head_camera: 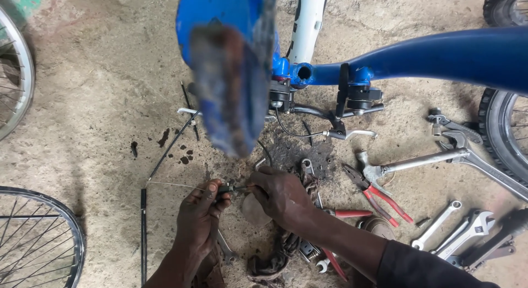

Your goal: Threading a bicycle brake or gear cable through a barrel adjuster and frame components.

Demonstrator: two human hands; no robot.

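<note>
My left hand [201, 214] and my right hand [280, 195] meet low over the concrete floor. Both pinch a small dark part [228, 188] on a thin steel cable [170, 184] that runs out to the left. Above them hangs an upturned blue bicycle frame [440, 57] with a worn blue saddle [228, 73], blurred and close to the camera. A brake lever [352, 134] and black cable housing [170, 147] hang from the frame.
Tools lie scattered on the right: red-handled pliers [379, 197], a hammer [410, 164], several spanners [437, 225] and an adjustable wrench [473, 228]. Spoked wheels [38, 238] rest at the left edge. A tyre [500, 134] stands at the right.
</note>
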